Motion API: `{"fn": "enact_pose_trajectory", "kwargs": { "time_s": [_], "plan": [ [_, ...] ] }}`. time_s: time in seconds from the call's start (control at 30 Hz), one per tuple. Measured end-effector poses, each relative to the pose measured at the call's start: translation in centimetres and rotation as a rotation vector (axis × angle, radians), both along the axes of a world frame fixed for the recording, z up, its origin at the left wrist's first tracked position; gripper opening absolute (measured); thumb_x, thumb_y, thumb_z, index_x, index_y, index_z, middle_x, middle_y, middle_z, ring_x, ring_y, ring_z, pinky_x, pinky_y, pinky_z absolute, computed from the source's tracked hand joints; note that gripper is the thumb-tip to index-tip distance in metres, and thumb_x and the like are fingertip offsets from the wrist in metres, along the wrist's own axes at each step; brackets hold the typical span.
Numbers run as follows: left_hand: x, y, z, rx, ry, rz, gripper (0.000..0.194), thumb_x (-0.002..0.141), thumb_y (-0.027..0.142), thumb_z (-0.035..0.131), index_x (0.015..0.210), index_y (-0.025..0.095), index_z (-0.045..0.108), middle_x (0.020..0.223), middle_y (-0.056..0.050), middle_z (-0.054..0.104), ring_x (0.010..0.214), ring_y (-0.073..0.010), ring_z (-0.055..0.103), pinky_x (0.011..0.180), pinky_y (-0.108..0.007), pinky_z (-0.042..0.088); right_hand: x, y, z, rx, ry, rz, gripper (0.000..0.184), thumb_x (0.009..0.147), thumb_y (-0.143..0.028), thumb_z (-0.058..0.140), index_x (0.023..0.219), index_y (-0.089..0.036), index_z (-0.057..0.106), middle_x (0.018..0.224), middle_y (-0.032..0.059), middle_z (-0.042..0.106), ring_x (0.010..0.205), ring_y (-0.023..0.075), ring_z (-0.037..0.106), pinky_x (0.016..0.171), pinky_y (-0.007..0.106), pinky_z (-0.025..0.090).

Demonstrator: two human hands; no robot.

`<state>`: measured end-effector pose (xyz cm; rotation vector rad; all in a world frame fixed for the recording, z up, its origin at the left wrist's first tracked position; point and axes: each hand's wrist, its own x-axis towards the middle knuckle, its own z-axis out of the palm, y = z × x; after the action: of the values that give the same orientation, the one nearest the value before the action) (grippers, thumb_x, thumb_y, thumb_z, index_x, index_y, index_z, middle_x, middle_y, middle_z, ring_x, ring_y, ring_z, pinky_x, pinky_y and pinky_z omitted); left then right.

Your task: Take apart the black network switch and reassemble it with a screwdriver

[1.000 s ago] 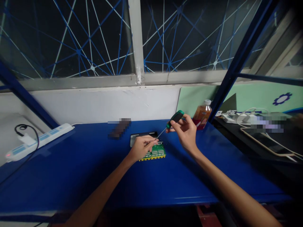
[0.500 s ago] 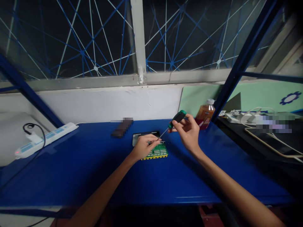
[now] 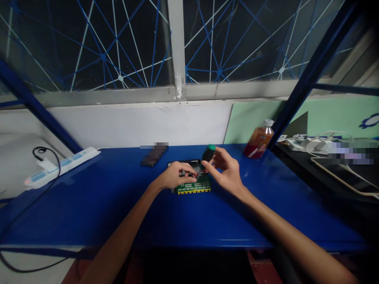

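Green circuit board (image 3: pixel 203 186) down on the blue desk (image 3: pixel 177 225), below both hands, yellow strip (image 3: pixel 194 192) along the near edge, upper left part hidden by the left hand (image 3: pixel 171 176). Right hand (image 3: pixel 226 169) closed around a screwdriver (image 3: pixel 208 155), black handle with a green end leaning up, thin shaft slanting down toward the board. Left fingers bent, thumb close, right by the shaft's lower end; pinching something or just steadying, can't tell. Actual tip pretty much lost around those fingertips, so no telling about contact. Dark casing (image 3: pixel 194 161) mostly blocked by the hands, back rim peeking out behind the board; board inside or just against it, can't say. Farther back and left, a dark flat slab (image 3: pixel 150 159), mostly pixelated. Bottle (image 3: pixel 258 142) at back right, white cap, label too blurry to read. Power strip (image 3: pixel 63 167) over on the left, black cord (image 3: pixel 59 169) cut off by the frame edge.
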<state>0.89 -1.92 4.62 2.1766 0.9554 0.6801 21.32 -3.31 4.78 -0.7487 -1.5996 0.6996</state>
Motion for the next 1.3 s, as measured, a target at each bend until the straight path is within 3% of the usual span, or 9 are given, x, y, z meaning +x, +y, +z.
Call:
{"fn": "enact_pose_trajectory", "kwargs": {
  "time_s": [0.37, 1.3],
  "plan": [
    [-0.2, 0.6, -1.2, -0.056, -0.024, -0.036, 0.013, 0.073, 0.026, 0.066, 0.080, 0.019, 0.075, 0.079, -0.005, 0.070, 0.067, -0.0144, 0.056, 0.058, -0.026, 0.038, -0.5, -0.1, -0.9, 0.063, -0.160, 0.019, 0.042, 0.080, -0.030, 0.063, 0.120, -0.025, 0.051, 0.079, -0.0002, 0.063, 0.064, 0.0155, 0.063, 0.060, 0.032, 0.058],
    [0.0, 0.4, -0.9, -0.081, 0.056, -0.024, 0.015, 0.073, 0.026, 0.067, 0.079, 0.013, 0.072, 0.073, -0.003, 0.062, 0.060, -0.0108, 0.045, 0.056, -0.024, 0.036, -0.5, -0.1, -1.4, 0.182, -0.258, -0.016, 0.040, 0.082, -0.030, 0.062, 0.119, -0.019, 0.051, 0.079, 0.0007, 0.064, 0.064, 0.0130, 0.062, 0.059, 0.027, 0.057]
  ]
}}
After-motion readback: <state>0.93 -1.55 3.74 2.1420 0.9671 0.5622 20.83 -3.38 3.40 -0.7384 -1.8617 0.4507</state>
